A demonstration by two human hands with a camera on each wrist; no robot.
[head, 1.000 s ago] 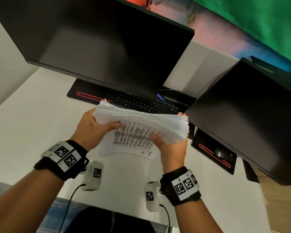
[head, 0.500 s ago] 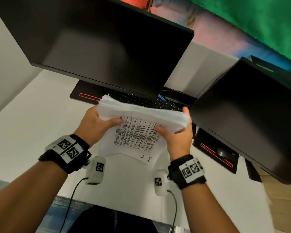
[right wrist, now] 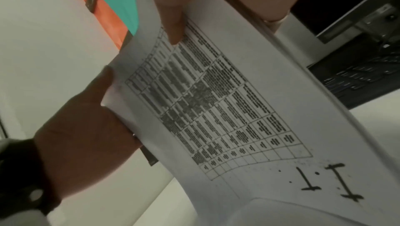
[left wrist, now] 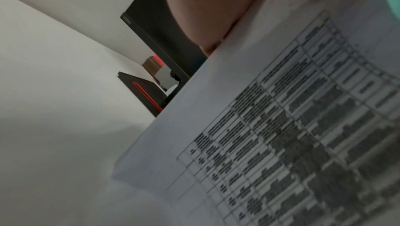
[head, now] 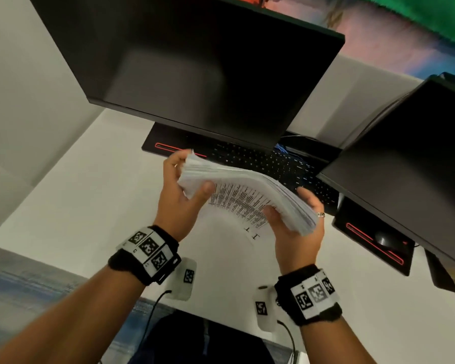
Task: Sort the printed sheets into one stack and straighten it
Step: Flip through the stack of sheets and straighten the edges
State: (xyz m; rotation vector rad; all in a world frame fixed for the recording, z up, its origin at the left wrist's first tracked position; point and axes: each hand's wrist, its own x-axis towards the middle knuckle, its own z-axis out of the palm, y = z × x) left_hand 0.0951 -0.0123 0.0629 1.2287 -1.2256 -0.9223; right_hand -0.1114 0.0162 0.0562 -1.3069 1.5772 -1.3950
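Observation:
A thick stack of printed sheets [head: 247, 195] is held above the white desk [head: 76, 206], tilted with its left end higher. The facing sheet shows a printed table [right wrist: 205, 103] and handwritten "I.T". My left hand [head: 179, 193] grips the stack's left end, thumb on the face and fingers behind. My right hand [head: 294, 227] grips the right end from below, thumb [right wrist: 171, 21] on the printed face. In the left wrist view the stack of sheets [left wrist: 270, 135] fills the right side, with part of the left hand [left wrist: 212, 7] at the top. The sheets' edges look fanned and uneven.
A large dark monitor [head: 195, 64] hangs over the desk ahead, a second monitor [head: 415, 164] at the right. A black keyboard [head: 260, 161] lies just beyond the stack. A mouse [head: 384, 239] sits on a black pad under the right monitor.
The stack has tipped, its left end lifted and its right end lowered. Both hands shifted with it, the right hand dropping toward me.

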